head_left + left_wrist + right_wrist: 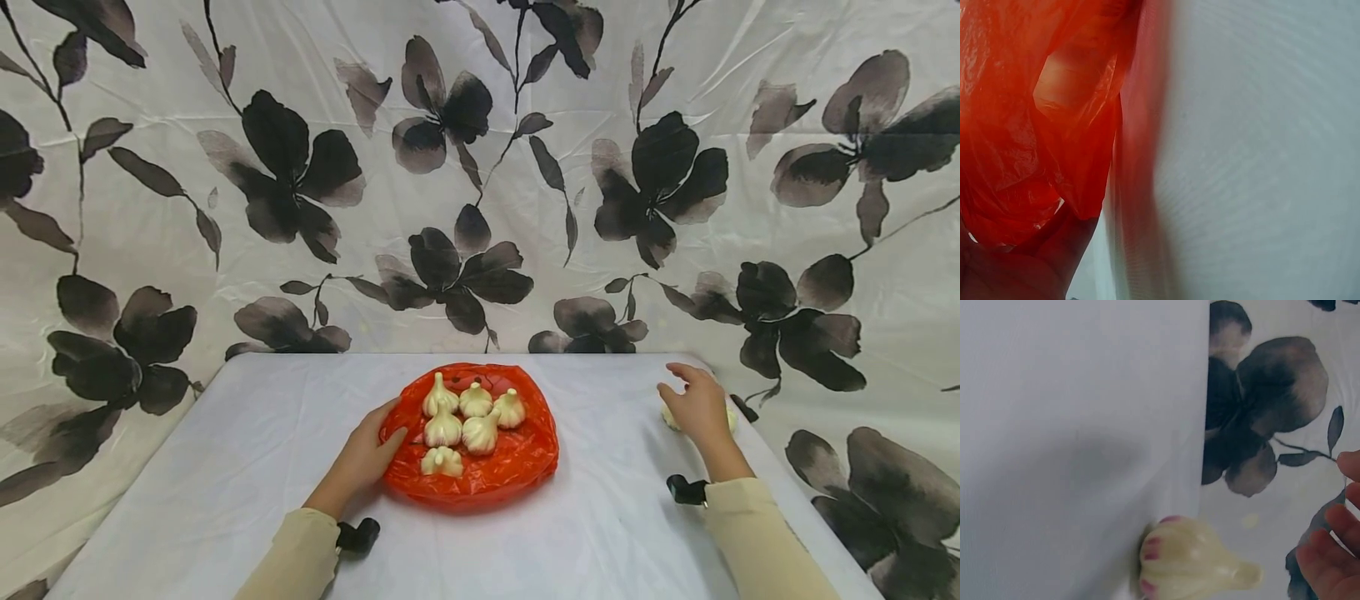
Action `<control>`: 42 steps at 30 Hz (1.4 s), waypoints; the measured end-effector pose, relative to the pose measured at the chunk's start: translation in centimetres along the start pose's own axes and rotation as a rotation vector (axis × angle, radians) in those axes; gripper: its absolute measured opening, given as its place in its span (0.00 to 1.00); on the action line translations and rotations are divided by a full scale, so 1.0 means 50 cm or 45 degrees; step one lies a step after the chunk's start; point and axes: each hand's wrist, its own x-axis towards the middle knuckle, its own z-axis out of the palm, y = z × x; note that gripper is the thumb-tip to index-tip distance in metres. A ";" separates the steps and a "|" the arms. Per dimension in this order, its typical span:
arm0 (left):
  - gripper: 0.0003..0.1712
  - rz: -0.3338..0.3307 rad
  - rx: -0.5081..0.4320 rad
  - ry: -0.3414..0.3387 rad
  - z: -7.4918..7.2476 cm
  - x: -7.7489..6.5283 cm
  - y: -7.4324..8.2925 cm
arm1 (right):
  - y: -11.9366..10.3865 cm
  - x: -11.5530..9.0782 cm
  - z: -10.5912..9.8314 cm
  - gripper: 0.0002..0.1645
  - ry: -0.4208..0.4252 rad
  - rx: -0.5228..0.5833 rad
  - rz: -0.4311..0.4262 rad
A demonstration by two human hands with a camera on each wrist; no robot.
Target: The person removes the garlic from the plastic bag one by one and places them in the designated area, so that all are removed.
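A crinkled red plastic bag, spread in a round shape, sits mid-table with several garlic bulbs on top. One piece of garlic at its near side looks shorter and broken. My left hand grips the bag's left edge, thumb over the top; the left wrist view shows the red plastic against the palm. Far to the right, my right hand hovers with fingers spread and bent, holding nothing. Pale garlic shows on both sides of it. The right wrist view has a garlic bulb below the fingers.
A white cloth covers the table. Its right edge runs close beside the right hand. Behind the table hangs a white curtain with dark flowers, which also shows past the table's sides.
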 end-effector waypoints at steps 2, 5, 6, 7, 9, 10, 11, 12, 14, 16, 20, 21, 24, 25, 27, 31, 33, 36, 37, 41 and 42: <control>0.36 0.007 -0.002 0.003 0.000 0.000 -0.001 | -0.007 0.000 0.003 0.26 -0.023 0.017 0.010; 0.36 0.021 -0.008 0.005 0.001 -0.001 -0.001 | -0.016 0.000 0.008 0.27 -0.045 0.032 0.004; 0.35 0.025 -0.011 0.004 0.001 -0.001 -0.001 | -0.019 -0.001 0.009 0.27 -0.048 0.037 -0.003; 0.35 0.029 -0.017 0.004 0.001 -0.001 -0.001 | -0.022 -0.001 0.010 0.27 -0.049 0.040 -0.013; 0.36 0.033 -0.021 0.002 0.002 -0.002 -0.001 | -0.029 -0.003 0.013 0.27 -0.045 0.045 -0.040; 0.36 0.034 -0.023 0.001 0.002 -0.002 -0.001 | -0.033 -0.004 0.014 0.26 -0.039 0.052 -0.057; 0.36 0.033 -0.024 0.000 0.002 -0.002 -0.001 | -0.037 -0.004 0.015 0.26 -0.034 0.056 -0.073; 0.36 0.032 -0.025 0.000 0.003 -0.002 -0.001 | -0.042 -0.005 0.016 0.26 -0.030 0.064 -0.088; 0.36 0.028 -0.024 0.001 0.004 -0.001 -0.001 | -0.051 -0.007 0.020 0.26 -0.031 0.078 -0.117; 0.36 0.027 -0.023 0.002 0.004 -0.001 0.000 | -0.062 -0.008 0.023 0.26 -0.037 0.092 -0.139; 0.36 0.021 -0.027 0.004 0.005 0.000 0.002 | -0.084 -0.009 0.027 0.26 -0.047 0.120 -0.173; 0.36 0.021 -0.028 0.002 0.005 0.000 0.004 | -0.089 -0.009 0.028 0.26 -0.045 0.126 -0.180; 0.36 0.025 -0.039 0.002 0.005 0.000 0.007 | -0.106 -0.009 0.028 0.26 -0.047 0.137 -0.202; 0.36 0.028 -0.041 0.002 0.005 0.000 0.008 | -0.112 -0.009 0.028 0.26 -0.050 0.139 -0.210; 0.36 0.036 -0.043 0.002 0.005 0.000 0.010 | -0.124 -0.010 0.027 0.26 -0.055 0.147 -0.226; 0.36 0.039 -0.045 -0.003 0.004 -0.001 0.009 | -0.148 -0.016 0.024 0.26 -0.063 0.163 -0.266; 0.36 0.034 -0.039 -0.006 0.004 -0.001 0.010 | -0.158 -0.018 0.023 0.26 -0.065 0.169 -0.284; 0.36 0.023 -0.033 -0.007 0.005 0.000 0.009 | -0.170 -0.019 0.026 0.26 -0.078 0.173 -0.308; 0.36 0.021 -0.026 -0.009 0.005 0.000 0.008 | -0.174 -0.019 0.027 0.26 -0.086 0.173 -0.311; 0.36 0.011 -0.025 -0.014 0.004 -0.001 0.007 | -0.190 -0.023 0.032 0.25 -0.121 0.181 -0.324; 0.36 0.011 -0.024 -0.015 0.004 -0.001 0.006 | -0.195 -0.024 0.034 0.25 -0.128 0.183 -0.330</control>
